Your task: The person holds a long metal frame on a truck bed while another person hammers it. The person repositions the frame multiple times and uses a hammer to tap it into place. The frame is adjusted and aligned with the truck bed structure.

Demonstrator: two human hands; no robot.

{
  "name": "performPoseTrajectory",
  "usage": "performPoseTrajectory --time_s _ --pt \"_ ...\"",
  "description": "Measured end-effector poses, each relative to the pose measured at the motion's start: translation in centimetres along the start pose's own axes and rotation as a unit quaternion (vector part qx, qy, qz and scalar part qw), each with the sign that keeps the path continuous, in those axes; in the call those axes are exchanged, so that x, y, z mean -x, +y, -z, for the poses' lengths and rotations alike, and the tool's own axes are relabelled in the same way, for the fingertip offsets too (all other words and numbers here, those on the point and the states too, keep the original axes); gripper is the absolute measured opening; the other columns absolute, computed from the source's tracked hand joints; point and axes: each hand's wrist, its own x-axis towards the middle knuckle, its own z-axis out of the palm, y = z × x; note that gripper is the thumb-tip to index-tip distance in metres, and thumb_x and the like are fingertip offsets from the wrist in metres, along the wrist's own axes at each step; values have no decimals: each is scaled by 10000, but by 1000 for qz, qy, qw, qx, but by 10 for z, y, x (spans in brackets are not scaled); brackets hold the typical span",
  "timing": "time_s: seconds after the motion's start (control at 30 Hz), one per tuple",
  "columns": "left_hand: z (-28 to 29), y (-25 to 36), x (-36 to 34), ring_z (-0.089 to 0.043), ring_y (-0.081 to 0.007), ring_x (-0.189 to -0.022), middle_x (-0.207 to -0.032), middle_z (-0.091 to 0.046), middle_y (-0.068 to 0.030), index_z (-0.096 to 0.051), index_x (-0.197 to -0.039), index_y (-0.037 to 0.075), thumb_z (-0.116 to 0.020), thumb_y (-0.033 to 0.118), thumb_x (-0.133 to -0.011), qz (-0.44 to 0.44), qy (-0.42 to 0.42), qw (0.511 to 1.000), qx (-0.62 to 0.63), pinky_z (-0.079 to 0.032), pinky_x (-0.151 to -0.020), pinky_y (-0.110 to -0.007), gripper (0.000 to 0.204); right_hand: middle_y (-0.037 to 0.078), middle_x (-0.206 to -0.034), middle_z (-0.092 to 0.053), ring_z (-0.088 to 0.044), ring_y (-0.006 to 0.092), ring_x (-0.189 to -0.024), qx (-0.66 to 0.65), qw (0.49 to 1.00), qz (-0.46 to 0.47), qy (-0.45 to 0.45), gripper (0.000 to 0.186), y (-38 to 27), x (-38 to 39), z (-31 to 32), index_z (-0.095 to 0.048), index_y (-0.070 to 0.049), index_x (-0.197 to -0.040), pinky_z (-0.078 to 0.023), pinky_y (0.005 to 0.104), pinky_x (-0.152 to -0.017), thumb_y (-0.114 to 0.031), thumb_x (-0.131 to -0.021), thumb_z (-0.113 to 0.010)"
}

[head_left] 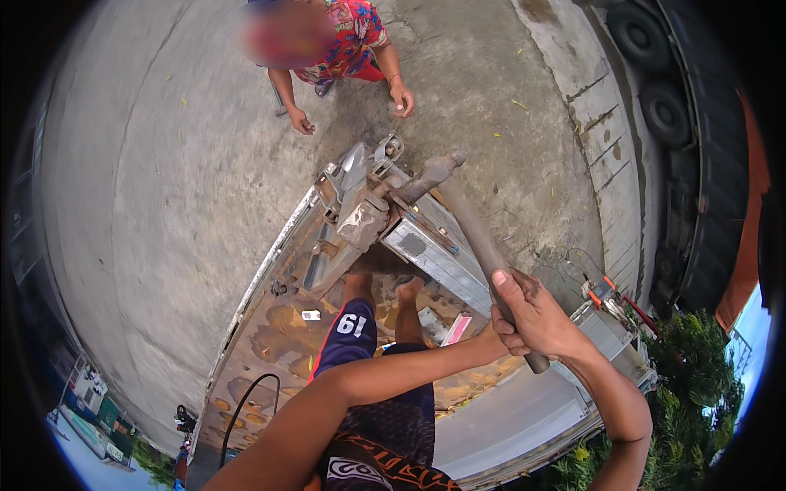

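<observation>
Both my hands are closed around the long handle of a sledgehammer [473,229], held slanting over the metalwork. My right hand [544,315] wraps the lower handle, its thumb along the shaft. Close against it, my left hand [509,334] grips near the handle's butt, partly hidden by the right. The hammer's worn head [427,177] is over or against a battered metal hinge-like assembly [364,217] at the corner of a truck bed; whether they touch, I cannot tell. A grey metal side panel [438,258] runs from that corner toward my hands.
My feet are on the rusty, patched truck bed [274,344]. A small white box [311,315] and a pink box [457,329] lie on it. Beyond the corner, on concrete, stands a person in a red floral shirt [348,37], hands lowered. Large truck wheels [665,114] are at right.
</observation>
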Motion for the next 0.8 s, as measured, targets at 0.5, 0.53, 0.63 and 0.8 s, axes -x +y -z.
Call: performPoseTrajectory --time_s 0.5,0.53,0.63,0.8 --pt "-18 11 7 -644 -235 -812 -930 -669 -63 -728 -940 107 -541 262 -1022 23 -63 363 -930 -491 -805 -416 256 24 -665 -485 -494 86 -511 155 988 25 -6 593 -15 -31 28 -524 -40 -1017 -431 256 -452 -622 -1066 -423" --pt "-19 8 12 -639 -230 -826 -921 -664 -57 -721 -956 98 -549 246 -1019 61 -35 466 -882 -489 -796 -408 235 18 -667 -490 -516 93 -523 117 992 8 -40 611 -12 -32 28 -537 -31 -1012 -461 263 -482 -629 -1063 -423" --pt "-25 8 13 -626 -229 -818 -852 -649 -55 -718 -957 77 -572 240 -1012 110 -3 589 -800 -482 -778 -388 225 7 -658 -479 -504 87 -514 55 998 37 -1 605 -8 -32 41 -529 -39 -1003 -452 262 -466 -632 -1061 -428" --pt "-39 23 -3 -632 -250 -714 -714 -640 -98 -741 -800 50 -577 336 -1013 32 -107 198 -974 -493 -758 -359 392 -19 -614 -401 -357 48 -441 -157 979 64 116 549 -32 -52 59 -468 -89 -950 -325 235 -384 -623 -1068 -419"
